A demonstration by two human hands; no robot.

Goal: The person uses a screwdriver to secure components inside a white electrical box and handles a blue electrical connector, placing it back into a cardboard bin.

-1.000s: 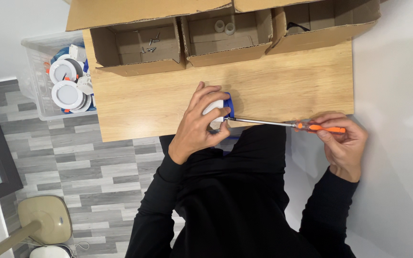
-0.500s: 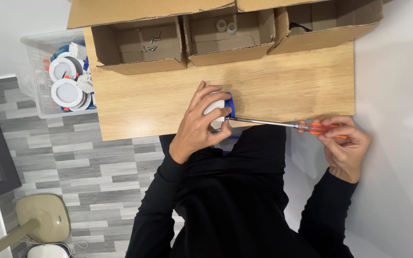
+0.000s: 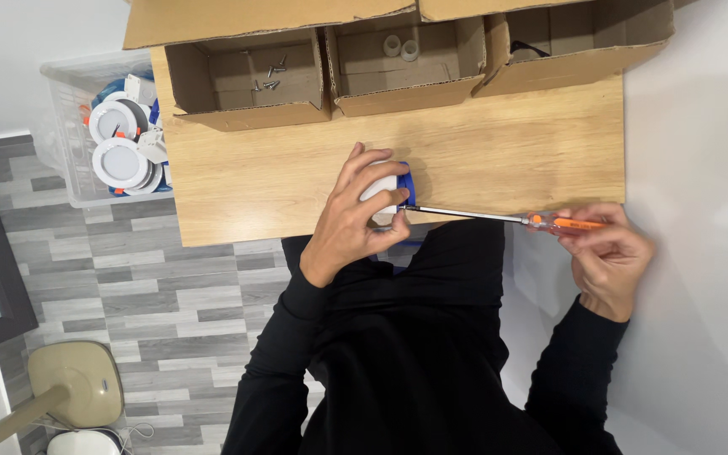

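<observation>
My left hand (image 3: 352, 219) grips a small round white and blue lamp fitting (image 3: 389, 187) at the near edge of the wooden table (image 3: 499, 160). A long screwdriver (image 3: 499, 217) with an orange handle lies level along the table's edge, its tip at the fitting. My right hand (image 3: 607, 253) holds that handle, off the table's right corner. Most of the fitting is hidden under my fingers.
Three open cardboard boxes line the table's far side: the left box (image 3: 246, 80) holds loose screws, the middle box (image 3: 402, 63) small white rings, the right box (image 3: 575, 42) a dark cable. A clear plastic bin (image 3: 99, 135) of round white lamps stands left of the table.
The hands and screwdriver keep almost the same place; my right hand's fingers have shifted slightly on the orange handle.
</observation>
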